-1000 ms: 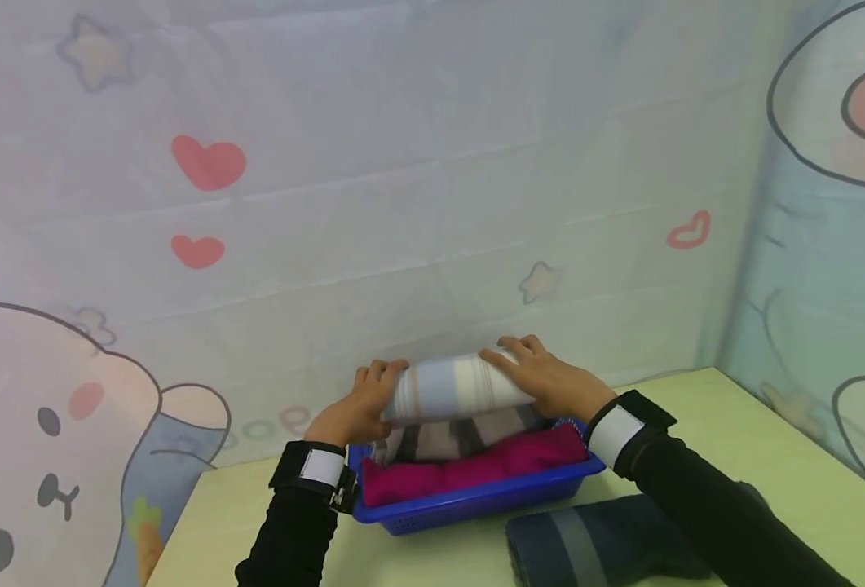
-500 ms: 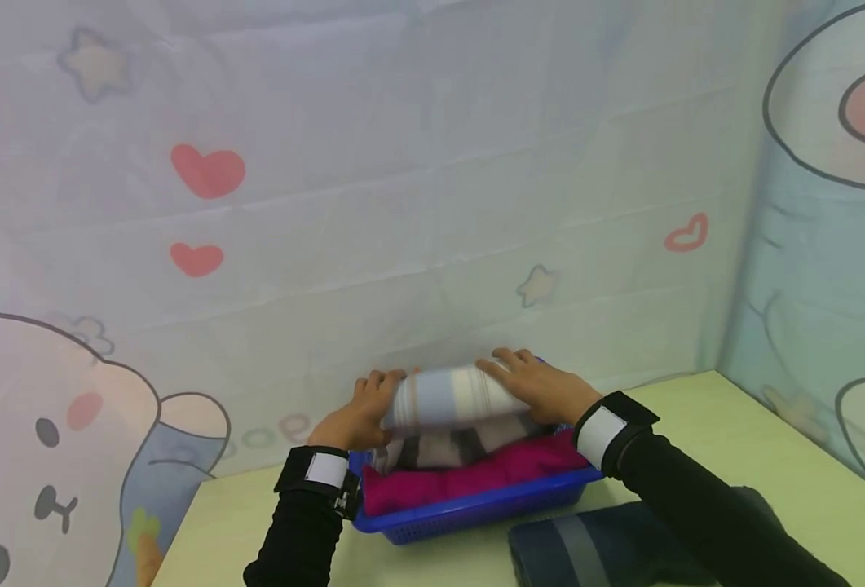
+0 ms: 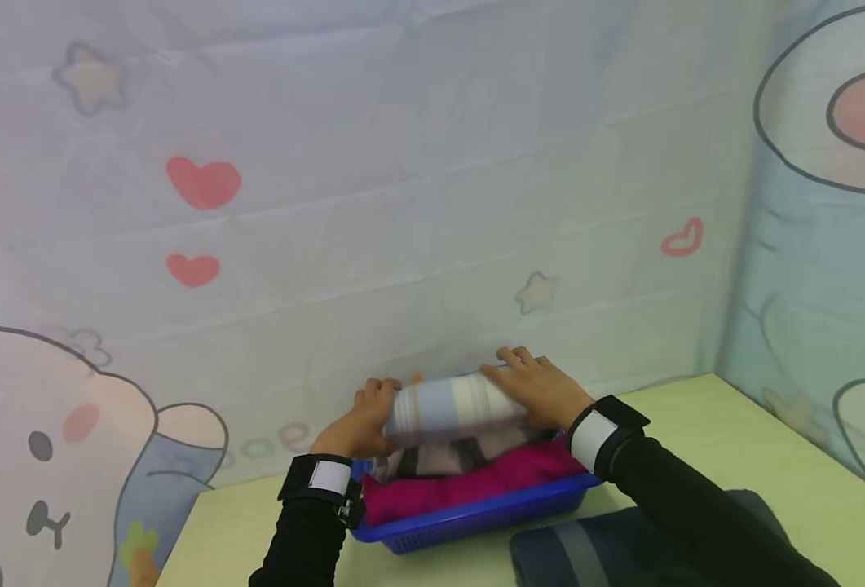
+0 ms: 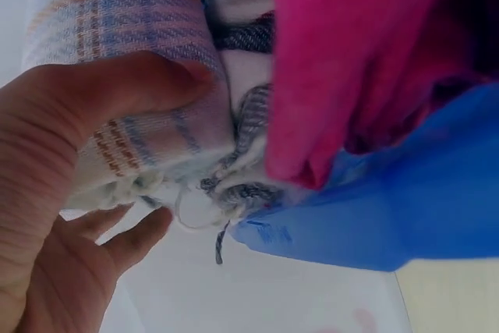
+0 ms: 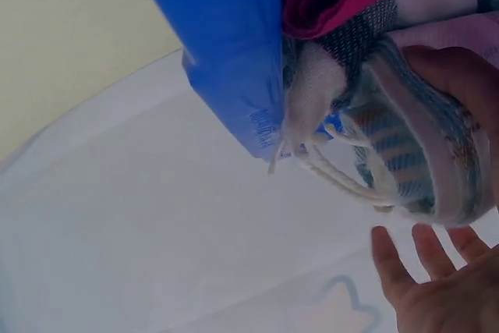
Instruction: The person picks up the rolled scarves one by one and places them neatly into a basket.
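Note:
A rolled pale blue and cream striped towel (image 3: 450, 405) lies across the back of a blue plastic basket (image 3: 476, 515). My left hand (image 3: 362, 420) grips its left end, with the thumb (image 4: 117, 87) pressed on the roll (image 4: 117, 29) and the fingers under it. At the other end my right hand (image 3: 538, 387) lies over the top, its thumb (image 5: 460, 83) on the roll (image 5: 417, 154). Beneath the roll are a grey striped towel (image 3: 443, 456) and a magenta towel (image 3: 469, 483), both in the basket.
A folded dark blue towel (image 3: 608, 546) with a lighter stripe lies on the pale green table (image 3: 770, 456), in front of the basket and under my right forearm. A cartoon-print curtain (image 3: 403, 204) hangs close behind the basket and along the right side.
Both hands keep their hold while the roll sinks slightly toward the towels at the back of the basket. The head view has shifted a little.

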Available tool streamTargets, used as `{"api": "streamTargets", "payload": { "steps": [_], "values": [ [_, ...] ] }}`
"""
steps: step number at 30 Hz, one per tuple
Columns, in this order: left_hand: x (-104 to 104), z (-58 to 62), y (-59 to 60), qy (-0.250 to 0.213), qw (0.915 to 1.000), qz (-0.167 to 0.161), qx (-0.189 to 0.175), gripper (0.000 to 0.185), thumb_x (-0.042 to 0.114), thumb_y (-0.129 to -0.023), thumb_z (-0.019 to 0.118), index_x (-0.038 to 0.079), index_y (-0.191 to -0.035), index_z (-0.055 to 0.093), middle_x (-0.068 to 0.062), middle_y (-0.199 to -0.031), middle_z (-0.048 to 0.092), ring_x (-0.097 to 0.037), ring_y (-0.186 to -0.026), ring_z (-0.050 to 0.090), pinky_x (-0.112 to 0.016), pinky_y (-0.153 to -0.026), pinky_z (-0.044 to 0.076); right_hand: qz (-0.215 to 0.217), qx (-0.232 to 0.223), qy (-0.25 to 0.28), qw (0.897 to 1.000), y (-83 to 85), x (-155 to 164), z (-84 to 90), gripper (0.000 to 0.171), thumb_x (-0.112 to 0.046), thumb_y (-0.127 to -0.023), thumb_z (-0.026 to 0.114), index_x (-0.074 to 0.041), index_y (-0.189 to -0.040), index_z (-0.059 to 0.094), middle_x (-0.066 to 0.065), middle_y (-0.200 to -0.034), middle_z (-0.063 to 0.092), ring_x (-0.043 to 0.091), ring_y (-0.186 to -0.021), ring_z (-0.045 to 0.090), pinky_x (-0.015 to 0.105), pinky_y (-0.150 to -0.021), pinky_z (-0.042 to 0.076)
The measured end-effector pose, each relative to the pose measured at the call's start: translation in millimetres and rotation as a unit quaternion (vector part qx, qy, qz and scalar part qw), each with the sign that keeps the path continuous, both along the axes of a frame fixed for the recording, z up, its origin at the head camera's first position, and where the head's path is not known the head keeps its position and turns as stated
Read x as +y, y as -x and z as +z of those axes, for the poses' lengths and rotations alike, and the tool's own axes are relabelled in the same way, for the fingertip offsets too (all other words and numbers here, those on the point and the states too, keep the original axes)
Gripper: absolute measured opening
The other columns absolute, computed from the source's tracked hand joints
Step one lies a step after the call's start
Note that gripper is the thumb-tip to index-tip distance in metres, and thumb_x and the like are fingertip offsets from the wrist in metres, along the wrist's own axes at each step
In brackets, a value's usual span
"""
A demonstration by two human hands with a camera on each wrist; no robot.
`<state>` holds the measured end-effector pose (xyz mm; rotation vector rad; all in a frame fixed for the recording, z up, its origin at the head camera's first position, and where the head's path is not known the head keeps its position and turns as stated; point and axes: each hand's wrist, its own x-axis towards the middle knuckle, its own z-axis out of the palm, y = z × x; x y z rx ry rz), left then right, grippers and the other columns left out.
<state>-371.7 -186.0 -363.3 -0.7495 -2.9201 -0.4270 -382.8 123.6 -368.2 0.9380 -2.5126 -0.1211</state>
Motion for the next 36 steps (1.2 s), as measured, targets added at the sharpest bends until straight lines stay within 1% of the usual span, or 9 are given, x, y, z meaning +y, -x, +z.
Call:
{"api": "streamTargets", "payload": {
  "steps": [2,5,10,15,17,21,28,32,36],
  "values": [
    [-2.5,-0.7,0.8,0.013,0.9998,0.003,0.012,0.083,0.011,-0.075,0.083,0.003,-0.142,0.036,-0.024,-0.140,0.034,-0.043,-0.127,0.036,-0.056,-0.100,0.044,-0.004,0.028,-0.011,1.000,0.2,-1.0,-0.3,0.086,-0.021,-0.066,0.093,-0.011,-0.138,0.047,0.016,-0.127,0.053,0.034,-0.116,0.053,0.048,-0.088,0.053],
    [-7.7,0.2,0.2,0.037,0.9988,0.004,0.032,0.080,0.016,-0.076,0.084,0.002,-0.142,0.041,-0.021,-0.138,0.039,-0.041,-0.127,0.037,-0.056,-0.101,0.042,-0.011,0.045,-0.029,0.999,0.1,-5.0,1.1,0.087,-0.024,-0.067,0.092,-0.010,-0.139,0.047,0.012,-0.120,0.055,0.029,-0.112,0.054,0.042,-0.089,0.052],
    [-15.6,3.5,-4.8,0.046,0.9983,-0.001,0.036,0.077,0.016,-0.077,0.083,0.001,-0.142,0.043,-0.021,-0.132,0.047,-0.040,-0.124,0.044,-0.056,-0.099,0.046,-0.013,0.022,-0.035,0.999,0.6,-12.9,4.1,0.087,-0.020,-0.070,0.090,-0.007,-0.143,0.045,0.011,-0.120,0.059,0.027,-0.112,0.058,0.037,-0.090,0.054],
    [-21.2,4.0,-9.6,0.039,0.9990,0.019,0.011,0.085,0.014,-0.081,0.081,-0.001,-0.149,0.033,-0.025,-0.140,0.044,-0.043,-0.130,0.044,-0.057,-0.102,0.045,-0.015,-0.029,-0.015,0.999,0.8,-20.7,5.7,0.085,-0.018,-0.074,0.087,-0.004,-0.145,0.043,0.014,-0.129,0.062,0.031,-0.120,0.060,0.042,-0.101,0.051],
    [-21.8,3.6,-10.1,0.044,0.9987,0.023,0.014,0.087,0.014,-0.081,0.081,-0.003,-0.149,0.029,-0.028,-0.141,0.045,-0.045,-0.130,0.046,-0.057,-0.103,0.045,-0.024,-0.054,-0.004,0.998,0.0,-22.7,6.6,0.084,-0.020,-0.077,0.085,-0.002,-0.145,0.041,0.016,-0.132,0.062,0.033,-0.123,0.059,0.045,-0.104,0.049],
    [-21.4,4.6,-9.9,0.055,0.9976,0.025,0.033,0.083,0.014,-0.079,0.083,-0.007,-0.142,0.032,-0.032,-0.136,0.049,-0.047,-0.129,0.045,-0.059,-0.104,0.042,-0.043,-0.080,0.019,0.996,-0.7,-25.9,8.1,0.080,-0.022,-0.079,0.083,0.000,-0.143,0.041,0.016,-0.132,0.063,0.033,-0.123,0.061,0.051,-0.105,0.047],
    [-18.6,6.3,-11.0,0.073,0.9965,0.031,0.027,0.077,0.021,-0.086,0.077,-0.007,-0.143,0.033,-0.030,-0.143,0.038,-0.047,-0.137,0.032,-0.061,-0.111,0.034,-0.038,-0.064,0.033,0.997,-1.2,-26.7,2.8,0.061,-0.022,-0.080,0.080,-0.005,-0.128,0.047,0.013,-0.123,0.065,0.032,-0.119,0.062,0.051,-0.102,0.047],
    [-13.9,2.8,-10.9,0.041,0.9986,0.032,0.009,0.078,0.030,-0.093,0.068,-0.006,-0.148,0.027,-0.031,-0.147,0.035,-0.050,-0.138,0.032,-0.063,-0.112,0.031,-0.030,-0.060,0.033,0.997,-3.9,-25.9,-1.9,0.065,-0.035,-0.085,0.075,-0.004,-0.134,0.046,0.014,-0.133,0.059,0.033,-0.128,0.055,0.053,-0.107,0.044],
    [-7.9,0.0,-9.4,0.024,0.9990,0.037,-0.002,0.074,0.042,-0.099,0.055,-0.001,-0.152,0.025,-0.029,-0.150,0.034,-0.048,-0.141,0.031,-0.063,-0.115,0.027,-0.028,-0.061,0.045,0.997,-7.2,-26.7,-4.0,0.070,-0.048,-0.092,0.063,-0.002,-0.142,0.045,0.015,-0.144,0.053,0.034,-0.134,0.049,0.055,-0.110,0.039]
  ]
}}
